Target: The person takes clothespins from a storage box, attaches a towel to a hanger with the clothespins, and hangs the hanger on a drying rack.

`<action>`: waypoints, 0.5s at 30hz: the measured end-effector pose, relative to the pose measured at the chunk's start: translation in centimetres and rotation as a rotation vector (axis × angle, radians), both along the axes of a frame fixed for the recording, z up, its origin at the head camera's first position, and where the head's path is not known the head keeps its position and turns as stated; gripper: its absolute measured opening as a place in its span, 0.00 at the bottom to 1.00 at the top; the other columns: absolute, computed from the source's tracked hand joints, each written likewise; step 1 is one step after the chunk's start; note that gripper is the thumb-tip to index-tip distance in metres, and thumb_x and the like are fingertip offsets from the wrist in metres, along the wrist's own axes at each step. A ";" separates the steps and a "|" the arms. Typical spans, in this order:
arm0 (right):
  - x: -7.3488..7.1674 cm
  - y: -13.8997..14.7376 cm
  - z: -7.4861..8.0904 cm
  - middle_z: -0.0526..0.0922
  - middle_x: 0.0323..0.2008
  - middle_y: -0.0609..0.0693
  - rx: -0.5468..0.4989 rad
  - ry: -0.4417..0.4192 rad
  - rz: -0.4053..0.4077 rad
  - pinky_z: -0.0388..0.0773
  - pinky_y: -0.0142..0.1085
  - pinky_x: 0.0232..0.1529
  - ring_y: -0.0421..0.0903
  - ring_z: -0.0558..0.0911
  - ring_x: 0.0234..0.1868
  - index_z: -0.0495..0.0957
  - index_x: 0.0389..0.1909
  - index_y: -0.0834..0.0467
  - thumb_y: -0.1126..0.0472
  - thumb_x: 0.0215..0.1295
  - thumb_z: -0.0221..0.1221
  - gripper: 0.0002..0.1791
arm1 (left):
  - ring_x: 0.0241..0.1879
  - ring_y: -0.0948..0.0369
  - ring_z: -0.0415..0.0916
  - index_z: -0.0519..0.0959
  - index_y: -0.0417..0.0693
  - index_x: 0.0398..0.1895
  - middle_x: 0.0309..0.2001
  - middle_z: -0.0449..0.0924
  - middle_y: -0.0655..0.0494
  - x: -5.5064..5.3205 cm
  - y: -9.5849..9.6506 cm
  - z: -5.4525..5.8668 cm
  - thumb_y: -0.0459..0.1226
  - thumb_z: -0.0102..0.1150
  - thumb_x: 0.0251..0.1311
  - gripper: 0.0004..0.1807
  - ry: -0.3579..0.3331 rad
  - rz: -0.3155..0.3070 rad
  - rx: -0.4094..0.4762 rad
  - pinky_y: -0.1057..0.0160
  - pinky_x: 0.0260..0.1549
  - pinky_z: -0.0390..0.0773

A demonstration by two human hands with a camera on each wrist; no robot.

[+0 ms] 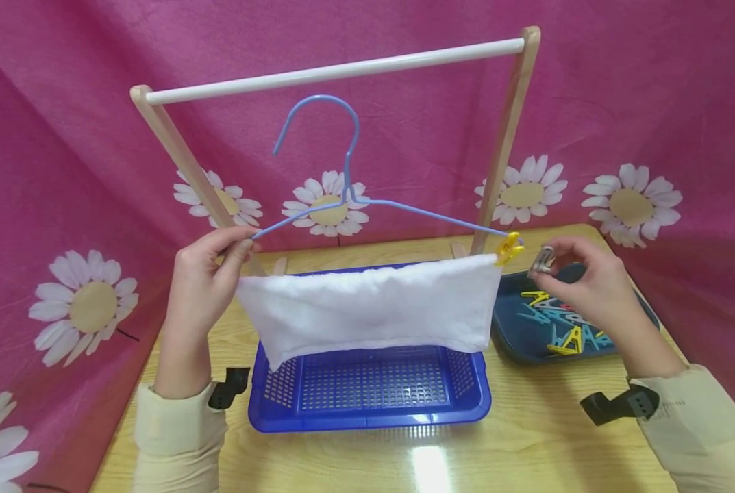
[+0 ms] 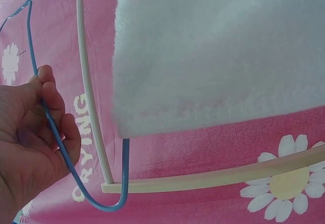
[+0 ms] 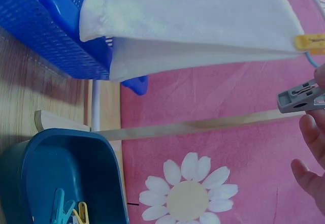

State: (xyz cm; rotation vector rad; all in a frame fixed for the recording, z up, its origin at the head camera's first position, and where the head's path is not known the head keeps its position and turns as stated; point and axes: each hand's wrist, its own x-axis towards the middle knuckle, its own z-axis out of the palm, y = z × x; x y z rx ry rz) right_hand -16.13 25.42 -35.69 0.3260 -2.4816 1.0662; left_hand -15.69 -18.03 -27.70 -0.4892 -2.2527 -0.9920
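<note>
My left hand pinches the left end of a blue wire hanger, which is held up with its hook at the top. Over the hanger's lower bar hangs a folded white towel. A yellow clothespin clips the towel at its upper right corner. Just right of that corner, my right hand pinches a grey clothespin between thumb and fingers, apart from the towel. The left wrist view shows the hanger wire running through my left fingers.
A blue perforated basket stands on the wooden table beneath the towel. To its right is a dark teal tray holding several coloured clothespins. Behind rises a wooden rack with a white rail, before a pink flowered cloth.
</note>
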 end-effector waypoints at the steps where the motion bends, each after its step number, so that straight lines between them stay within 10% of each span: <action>1: 0.1 -0.1 0.1 0.75 0.31 0.50 0.003 0.009 0.010 0.66 0.18 0.29 0.30 0.70 0.32 0.74 0.42 0.63 0.70 0.42 0.68 0.22 | 0.27 0.65 0.72 0.80 0.32 0.36 0.26 0.79 0.45 0.0 0.0 0.0 0.23 0.55 0.53 0.08 -0.003 0.004 0.000 0.79 0.31 0.71; 15: 1.4 -1.8 1.8 0.75 0.30 0.49 0.033 0.167 0.056 0.65 0.17 0.34 0.30 0.68 0.33 0.74 0.39 0.66 0.77 0.34 0.67 0.25 | 0.27 0.61 0.73 0.79 0.31 0.37 0.27 0.79 0.44 -0.1 -0.2 -0.2 0.23 0.55 0.53 0.08 -0.008 0.007 -0.006 0.79 0.31 0.71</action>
